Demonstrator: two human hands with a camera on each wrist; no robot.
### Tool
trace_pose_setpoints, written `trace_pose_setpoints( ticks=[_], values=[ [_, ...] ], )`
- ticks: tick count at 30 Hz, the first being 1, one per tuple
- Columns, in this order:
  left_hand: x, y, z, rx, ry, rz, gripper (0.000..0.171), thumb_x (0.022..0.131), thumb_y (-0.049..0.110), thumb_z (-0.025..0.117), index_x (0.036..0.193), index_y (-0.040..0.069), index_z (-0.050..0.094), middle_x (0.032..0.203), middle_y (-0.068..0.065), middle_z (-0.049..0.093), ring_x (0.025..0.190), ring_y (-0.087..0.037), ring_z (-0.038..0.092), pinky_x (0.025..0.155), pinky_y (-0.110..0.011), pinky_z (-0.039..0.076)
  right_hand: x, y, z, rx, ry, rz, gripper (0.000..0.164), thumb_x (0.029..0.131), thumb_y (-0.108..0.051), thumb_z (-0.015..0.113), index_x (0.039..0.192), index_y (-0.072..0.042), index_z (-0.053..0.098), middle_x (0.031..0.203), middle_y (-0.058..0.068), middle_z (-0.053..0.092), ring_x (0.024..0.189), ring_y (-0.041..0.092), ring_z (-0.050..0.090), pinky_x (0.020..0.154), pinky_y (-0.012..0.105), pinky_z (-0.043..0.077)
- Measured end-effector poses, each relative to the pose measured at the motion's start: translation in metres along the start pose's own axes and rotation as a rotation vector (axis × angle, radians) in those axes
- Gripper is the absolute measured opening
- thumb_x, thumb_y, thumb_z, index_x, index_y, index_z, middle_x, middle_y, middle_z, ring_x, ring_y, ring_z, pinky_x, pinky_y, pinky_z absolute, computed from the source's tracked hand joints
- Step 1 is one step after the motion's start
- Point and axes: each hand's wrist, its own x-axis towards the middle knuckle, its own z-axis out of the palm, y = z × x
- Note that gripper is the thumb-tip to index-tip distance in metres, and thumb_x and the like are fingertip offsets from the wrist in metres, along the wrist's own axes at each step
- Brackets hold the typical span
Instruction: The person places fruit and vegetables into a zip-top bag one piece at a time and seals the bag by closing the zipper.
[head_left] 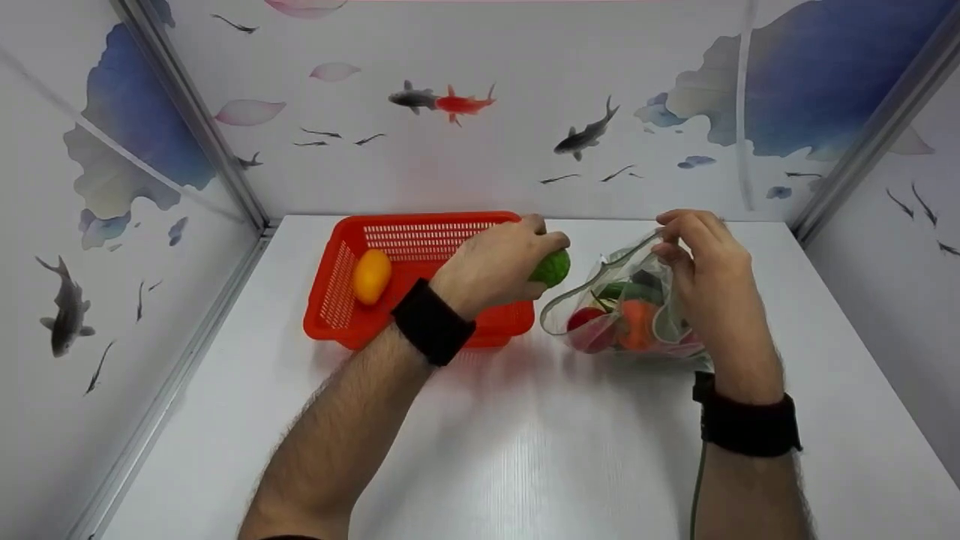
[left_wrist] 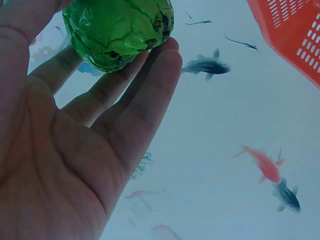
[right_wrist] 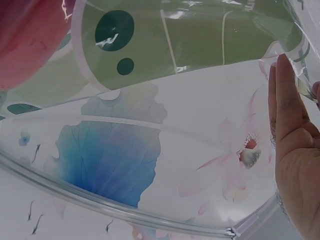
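My left hand [head_left: 495,262] holds a round, green, wrinkled vegetable [left_wrist: 117,30], like a small cabbage, in its fingertips, above the right end of a red plastic basket [head_left: 322,319]. A smooth yellow mango [head_left: 372,277] lies in the basket's left part; my left arm hides some of the inside. To the right, my right hand [head_left: 712,277] pinches the upper edge of a clear plastic bag [right_wrist: 195,40] with green print. Its mouth faces left towards the vegetable. Inside the bag are a red-pink item [head_left: 592,328], an orange one [head_left: 637,324] and dark green pieces.
The basket and bag stand side by side on a white table [head_left: 480,465]. Behind them rises a white wall [head_left: 495,157] painted with fish and petals. Side panels with metal edges close off left and right. A black band is on each wrist.
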Motion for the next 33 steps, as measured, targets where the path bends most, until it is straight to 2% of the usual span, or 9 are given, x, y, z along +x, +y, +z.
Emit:
trace_pose_setpoints(
  ticks=[9, 14, 18, 23, 33],
  values=[
    [0.001, 0.024, 0.001, 0.081, 0.012, 0.081, 0.056, 0.109, 0.036, 0.087, 0.161, 0.027, 0.067, 0.148, -0.010, 0.070, 0.123, -0.028, 0.077, 0.104, -0.037, 0.072, 0.000, 0.001, 0.000, 0.001, 0.003, 0.006, 0.020, 0.111, -0.015, 0.075, 0.112, 0.003, 0.066, 0.144, 0.019, 0.078, 0.138, 0.040, 0.074, 0.107, -0.007, 0.035],
    [0.002, 0.034, 0.004, 0.094, 0.052, 0.163, 0.057, 0.108, 0.033, 0.090, 0.160, 0.028, 0.068, 0.149, -0.009, 0.072, 0.122, -0.027, 0.079, 0.101, -0.035, 0.073, 0.000, 0.000, -0.002, -0.006, -0.003, 0.015, 0.019, 0.111, -0.015, 0.075, 0.113, 0.002, 0.067, 0.145, 0.018, 0.077, 0.139, 0.039, 0.074, 0.108, -0.009, 0.033],
    [0.003, 0.041, 0.007, 0.101, 0.053, 0.224, 0.062, 0.108, 0.027, 0.089, 0.164, 0.030, 0.065, 0.156, -0.009, 0.071, 0.126, -0.028, 0.080, 0.104, -0.035, 0.072, 0.000, 0.001, -0.001, -0.013, 0.003, 0.002, 0.020, 0.110, -0.015, 0.075, 0.113, 0.003, 0.066, 0.144, 0.018, 0.078, 0.137, 0.039, 0.075, 0.106, -0.008, 0.036],
    [0.005, 0.043, 0.009, 0.095, 0.027, 0.272, 0.066, 0.107, 0.022, 0.090, 0.166, 0.031, 0.062, 0.161, -0.010, 0.068, 0.130, -0.029, 0.079, 0.108, -0.036, 0.071, 0.000, 0.002, -0.001, -0.018, 0.009, -0.009, 0.022, 0.110, -0.018, 0.075, 0.113, 0.002, 0.066, 0.144, 0.017, 0.078, 0.135, 0.038, 0.075, 0.102, -0.006, 0.038],
    [0.006, 0.042, 0.016, 0.039, 0.014, 0.325, 0.066, 0.109, 0.017, 0.087, 0.168, 0.024, 0.058, 0.165, -0.010, 0.067, 0.139, -0.027, 0.075, 0.115, -0.035, 0.068, -0.001, 0.001, -0.003, -0.005, -0.008, 0.015, 0.019, 0.112, -0.018, 0.075, 0.115, 0.000, 0.069, 0.148, 0.017, 0.076, 0.139, 0.039, 0.074, 0.104, -0.009, 0.036]
  ],
)
